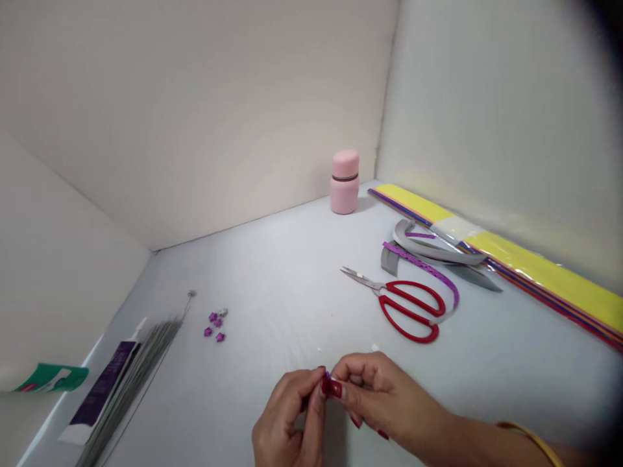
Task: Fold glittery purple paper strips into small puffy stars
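Observation:
Close to the front of the table, my left hand (292,415) and my right hand (384,399) meet fingertip to fingertip. Between them is a small purple paper piece (328,375), mostly covered by the fingers and red nails. Both hands pinch it with thumb and index finger; its exact shape cannot be made out. Off to the left lie several small purple paper stars (213,317) beside a silver one (222,312). Scissors with red handles (411,308) rest beyond my right hand, blades pointing left. A purple paper strip (428,266) curves behind their handles.
Grey strips (438,253) lie behind the scissors, near a long pack of coloured paper (525,259) along the right wall. A pink bottle (344,185) stands at the back corner. Thin wires (141,370) and a purple-white tube (104,389) lie left. White walls enclose the table.

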`<state>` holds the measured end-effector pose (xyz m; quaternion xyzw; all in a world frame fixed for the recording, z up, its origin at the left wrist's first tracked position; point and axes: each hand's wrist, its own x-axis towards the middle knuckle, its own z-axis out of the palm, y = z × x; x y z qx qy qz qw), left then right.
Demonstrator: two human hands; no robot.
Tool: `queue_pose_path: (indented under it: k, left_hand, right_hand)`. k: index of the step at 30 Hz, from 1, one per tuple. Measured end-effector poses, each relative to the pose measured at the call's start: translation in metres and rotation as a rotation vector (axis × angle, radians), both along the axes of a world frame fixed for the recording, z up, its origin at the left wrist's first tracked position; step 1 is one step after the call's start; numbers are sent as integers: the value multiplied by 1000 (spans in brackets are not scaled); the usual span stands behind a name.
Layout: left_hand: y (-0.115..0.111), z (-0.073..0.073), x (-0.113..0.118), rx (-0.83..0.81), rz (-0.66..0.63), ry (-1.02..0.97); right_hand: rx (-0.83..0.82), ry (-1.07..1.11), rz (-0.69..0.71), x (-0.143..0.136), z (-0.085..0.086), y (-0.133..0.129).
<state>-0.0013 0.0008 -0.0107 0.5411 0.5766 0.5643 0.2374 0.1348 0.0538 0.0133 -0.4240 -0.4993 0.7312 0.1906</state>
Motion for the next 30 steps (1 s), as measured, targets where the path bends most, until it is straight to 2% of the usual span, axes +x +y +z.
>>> queue_pose_path:
  k: [2,4,10,14,17,25,30]
  left_hand:
    - [0,1,0,30,-11,22]
    - [0,3,0,-5,-10,-44]
    - [7,8,2,-417,62,-506]
    - [9,10,5,-453,110,-606]
    - [6,8,7,-385,128,-504]
    - [0,1,2,82,-2,64]
    - [-1,-4,-2,181,3,256]
  right_hand:
    - [8,9,-4,0,-1,0]
    - [29,11,2,0,-3,0]
    - [204,37,43,3,-4,-1]
    - [181,36,43,3,-8,-2]
    - [179,37,33,2,-11,-2]
    - [78,113,-54,0,-7,0]
    - [-34,150,-73,0,-7,1]
